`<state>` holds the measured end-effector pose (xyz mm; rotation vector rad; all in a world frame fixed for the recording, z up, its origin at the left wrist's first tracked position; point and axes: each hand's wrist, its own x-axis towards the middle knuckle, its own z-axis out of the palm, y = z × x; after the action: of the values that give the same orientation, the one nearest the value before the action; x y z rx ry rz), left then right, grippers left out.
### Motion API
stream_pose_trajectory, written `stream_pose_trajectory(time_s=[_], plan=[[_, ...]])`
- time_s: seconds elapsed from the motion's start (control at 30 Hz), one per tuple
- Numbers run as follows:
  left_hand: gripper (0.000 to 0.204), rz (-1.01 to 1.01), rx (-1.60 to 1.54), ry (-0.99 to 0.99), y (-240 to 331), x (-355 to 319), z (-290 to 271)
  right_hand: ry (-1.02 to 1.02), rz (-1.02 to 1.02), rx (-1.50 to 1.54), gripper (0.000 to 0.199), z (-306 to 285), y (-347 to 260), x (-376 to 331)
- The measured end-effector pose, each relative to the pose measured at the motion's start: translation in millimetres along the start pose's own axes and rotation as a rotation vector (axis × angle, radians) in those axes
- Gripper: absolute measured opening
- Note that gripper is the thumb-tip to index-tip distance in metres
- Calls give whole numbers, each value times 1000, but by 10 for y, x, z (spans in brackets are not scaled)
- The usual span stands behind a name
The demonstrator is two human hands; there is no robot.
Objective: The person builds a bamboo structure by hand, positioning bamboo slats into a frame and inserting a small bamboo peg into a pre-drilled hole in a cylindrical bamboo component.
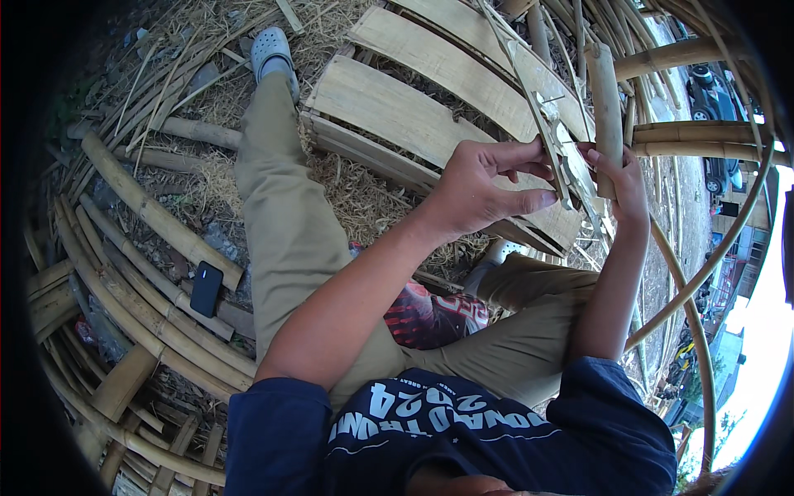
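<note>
My left hand (484, 186) reaches in over a low slatted wooden bench, with its fingertips against a long, thin bamboo strip (519, 73). The thumb sits near the strip's lower end. Just to the right, my right hand (626, 186) is closed around a short, thick round wooden stick (605, 91), which stands roughly upright in the picture. Between the two hands lies a pale, jagged piece (556, 124) whose kind I cannot make out. Some fingers of the right hand are hidden behind the stick.
Pale bench slats (389, 95) spread ahead of my knees. Bamboo poles (157, 207) lie at left, with a dark phone (207, 288) on them. Bamboo rails (695, 132) cross at right. A red and black printed cloth (426, 318) shows between my legs. Straw litters the ground.
</note>
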<state>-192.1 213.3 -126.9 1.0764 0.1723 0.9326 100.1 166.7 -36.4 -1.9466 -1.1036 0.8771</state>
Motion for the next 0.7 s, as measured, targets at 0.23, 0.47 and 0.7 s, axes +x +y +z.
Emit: stream_pose_trajectory(time_s=[0.23,0.47,0.7], plan=[[62,-132,-346,52,95,-58,-36,-18,8,-25,56,83,-21,3],[57,-440,-173,154,314,-169,-346,2,-10,-183,60,419,212,88],[56,-476,210,238,192,-320,-401,12,21,-404,59,677,63,-146]])
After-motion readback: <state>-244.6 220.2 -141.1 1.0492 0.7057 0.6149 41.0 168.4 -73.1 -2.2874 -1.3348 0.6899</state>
